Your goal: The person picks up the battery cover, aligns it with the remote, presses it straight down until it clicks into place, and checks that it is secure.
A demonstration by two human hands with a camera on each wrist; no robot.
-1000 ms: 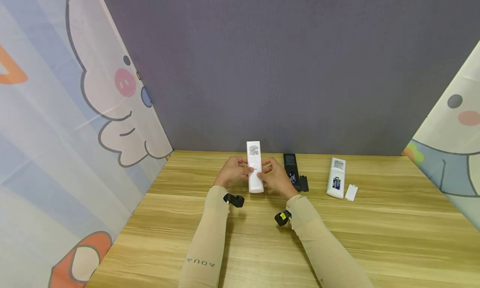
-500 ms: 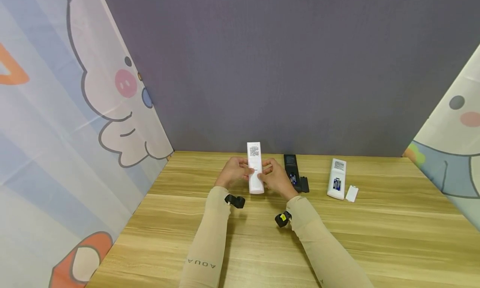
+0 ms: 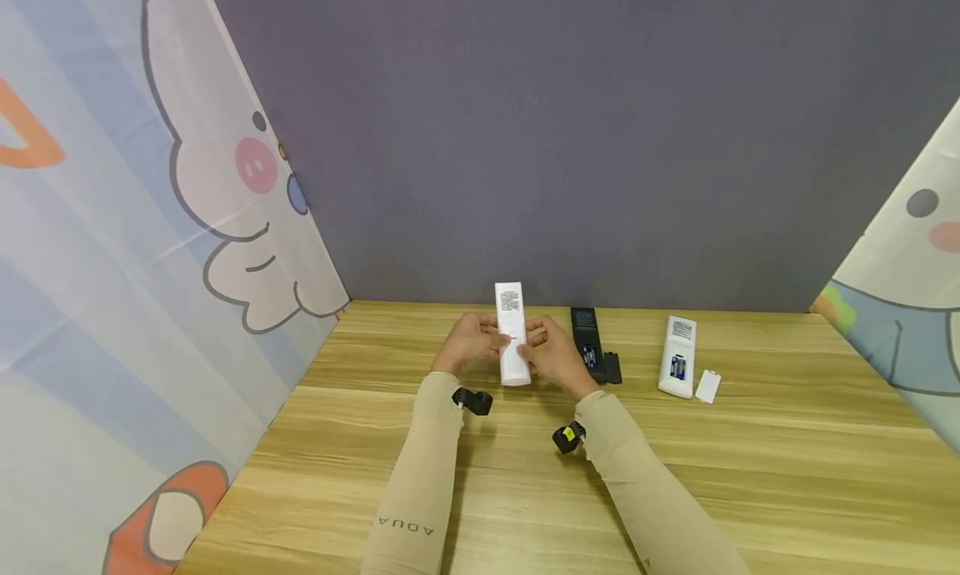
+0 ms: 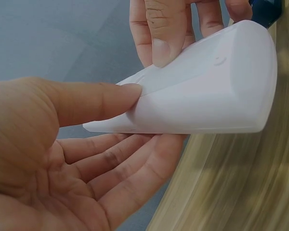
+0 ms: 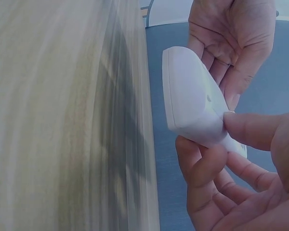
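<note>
White remote, back up, printed label at far end, pinched by left hand and right hand over wooden table; thumbs hide bits of its back. Rightward: black remote, black cover, second white remote, batteries exposed, white cover beside.

The left hand and right hand are holding a white remote from either side, its labelled back facing the camera. To the right, a black remote is lying on the wooden table, blue batteries showing, a black cover resting beside it. Farther right, a second white remote is lying with a battery pair exposed; a white cover is resting near it.
</note>
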